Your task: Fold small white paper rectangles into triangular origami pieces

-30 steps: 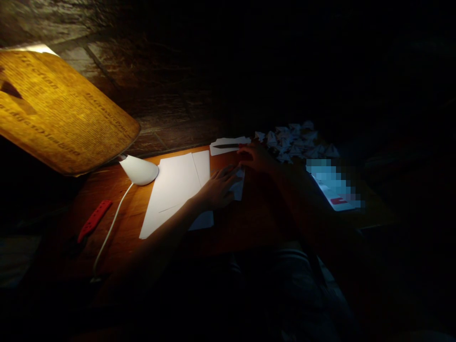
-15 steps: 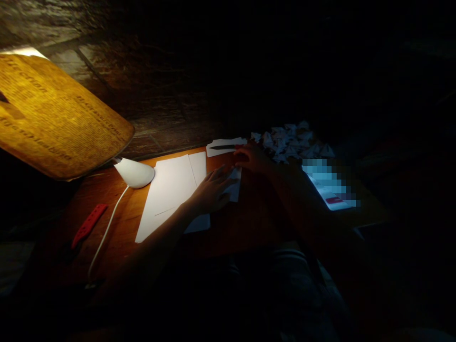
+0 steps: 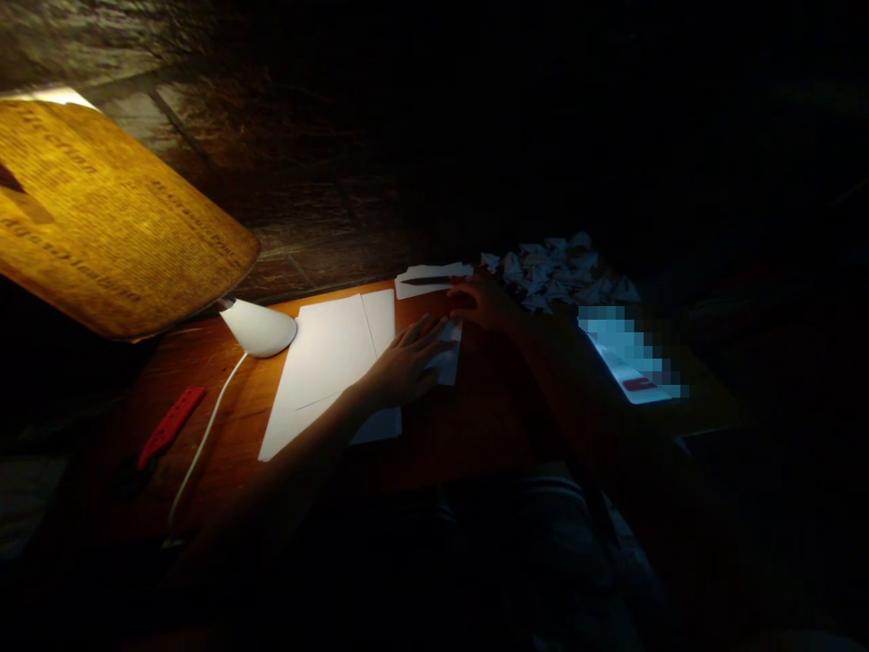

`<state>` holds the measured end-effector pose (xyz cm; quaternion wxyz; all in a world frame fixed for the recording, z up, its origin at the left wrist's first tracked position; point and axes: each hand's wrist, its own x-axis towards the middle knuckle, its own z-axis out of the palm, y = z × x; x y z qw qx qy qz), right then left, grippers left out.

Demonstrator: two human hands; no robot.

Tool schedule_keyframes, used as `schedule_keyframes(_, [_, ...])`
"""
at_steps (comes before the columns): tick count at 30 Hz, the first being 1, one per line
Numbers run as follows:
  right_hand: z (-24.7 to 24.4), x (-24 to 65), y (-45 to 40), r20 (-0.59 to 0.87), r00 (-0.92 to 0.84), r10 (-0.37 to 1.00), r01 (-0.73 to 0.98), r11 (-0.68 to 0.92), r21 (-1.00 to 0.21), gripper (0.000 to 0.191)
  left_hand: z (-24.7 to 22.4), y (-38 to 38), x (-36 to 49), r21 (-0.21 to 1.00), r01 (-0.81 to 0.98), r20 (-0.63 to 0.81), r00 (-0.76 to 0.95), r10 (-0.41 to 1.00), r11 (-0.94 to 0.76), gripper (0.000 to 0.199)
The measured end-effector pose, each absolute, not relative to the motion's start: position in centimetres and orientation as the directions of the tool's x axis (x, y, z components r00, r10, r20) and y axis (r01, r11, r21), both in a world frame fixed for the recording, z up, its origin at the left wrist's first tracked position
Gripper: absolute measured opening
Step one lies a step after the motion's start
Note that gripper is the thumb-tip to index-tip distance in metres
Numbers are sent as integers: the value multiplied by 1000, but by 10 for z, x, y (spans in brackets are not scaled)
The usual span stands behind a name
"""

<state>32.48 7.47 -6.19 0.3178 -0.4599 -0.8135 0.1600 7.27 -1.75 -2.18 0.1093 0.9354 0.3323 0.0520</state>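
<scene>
My left hand point(image 3: 407, 369) lies with its fingers stretched out and spread over a small piece of white paper point(image 3: 449, 366). My right hand point(image 3: 483, 303) is just beyond it, with curled fingers closed at the far edge of that same paper; shadow hides the exact contact. Close by my right fingertips, a dark blade with a red handle point(image 3: 426, 281) rests on a stack of small white paper pieces point(image 3: 413, 292). Larger white sheets point(image 3: 332, 344) lie to the left, partly beneath my left hand and forearm.
A lamp with a printed yellow shade point(image 3: 122, 226) and white base point(image 3: 262, 330) stands at left, its white cable point(image 3: 210, 430) running forward. A red strap-like object point(image 3: 171, 426) lies beside it. Folded paper pieces point(image 3: 543, 270) heap at back right, near a lit phone point(image 3: 621, 349).
The view has shifted very slightly. Both hands keep nearly the same place and pose on the small paper.
</scene>
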Motion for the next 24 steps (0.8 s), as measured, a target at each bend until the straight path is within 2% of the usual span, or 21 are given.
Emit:
schedule_keyframes(10, [-64, 326, 76, 368, -378, 849, 650, 527, -548, 40, -15, -21, 69, 203, 617, 26, 773, 634, -760, 57])
schedule_keyframes(24, [-64, 326, 75, 373, -374, 849, 653, 527, -544, 37, -17, -16, 67, 237, 604, 34, 777, 628, -761, 54])
